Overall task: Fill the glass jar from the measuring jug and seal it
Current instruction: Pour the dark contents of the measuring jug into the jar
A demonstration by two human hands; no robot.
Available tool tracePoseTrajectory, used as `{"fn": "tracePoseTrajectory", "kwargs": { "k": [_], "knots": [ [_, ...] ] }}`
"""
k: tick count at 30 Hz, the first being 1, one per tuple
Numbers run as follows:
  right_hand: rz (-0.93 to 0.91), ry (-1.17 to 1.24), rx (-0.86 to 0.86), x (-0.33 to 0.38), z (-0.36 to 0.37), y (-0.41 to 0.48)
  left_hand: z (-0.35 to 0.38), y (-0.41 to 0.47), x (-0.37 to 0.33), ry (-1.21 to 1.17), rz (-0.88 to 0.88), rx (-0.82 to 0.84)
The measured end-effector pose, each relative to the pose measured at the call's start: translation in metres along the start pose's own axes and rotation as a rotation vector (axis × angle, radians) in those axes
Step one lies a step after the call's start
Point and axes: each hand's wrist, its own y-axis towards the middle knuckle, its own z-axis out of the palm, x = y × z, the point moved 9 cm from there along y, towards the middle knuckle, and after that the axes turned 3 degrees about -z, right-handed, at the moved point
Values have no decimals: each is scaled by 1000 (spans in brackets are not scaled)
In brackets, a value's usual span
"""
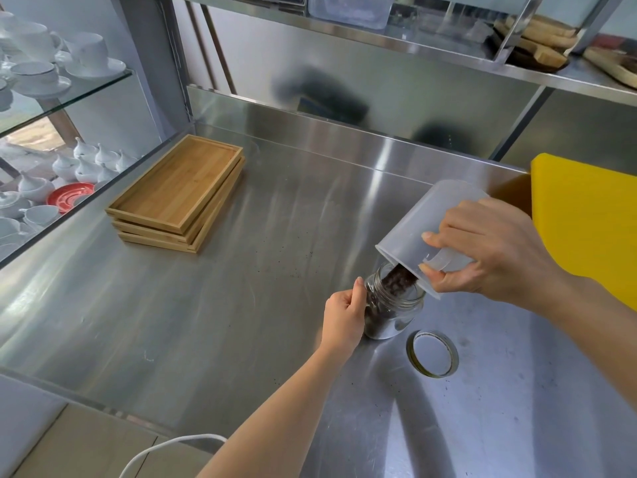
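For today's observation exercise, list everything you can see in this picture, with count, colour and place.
jar: one, clear glass, part full of dark grains, on the counter centre-right
jug: one, translucent, tipped over the jar, pouring
lid: one, metal, flat on the counter right of the jar
trays: three stacked, wooden, counter left
board: one, yellow, right edge
counter: one, steel, flecked with dark grains
crockery: many pieces, white, plus one red saucer, glass shelves at left
cable: one, white, bottom left
left hand: grip on the jar's side
right hand: grip on the jug
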Motion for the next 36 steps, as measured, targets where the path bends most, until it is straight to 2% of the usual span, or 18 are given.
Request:
{"fn": "tracePoseTrajectory", "kwargs": {
  "k": [16, 33, 36],
  "knots": [
    [-119, -29, -2, 17, -6, 4, 0, 1, 0, 1, -1, -7],
    [-161, -29, -6, 26, -1, 0, 1, 1, 2, -10, -18, 1],
    [-118, -13, 0, 21, 1, -3, 0, 0, 1, 2, -16, 1]
  ]
}}
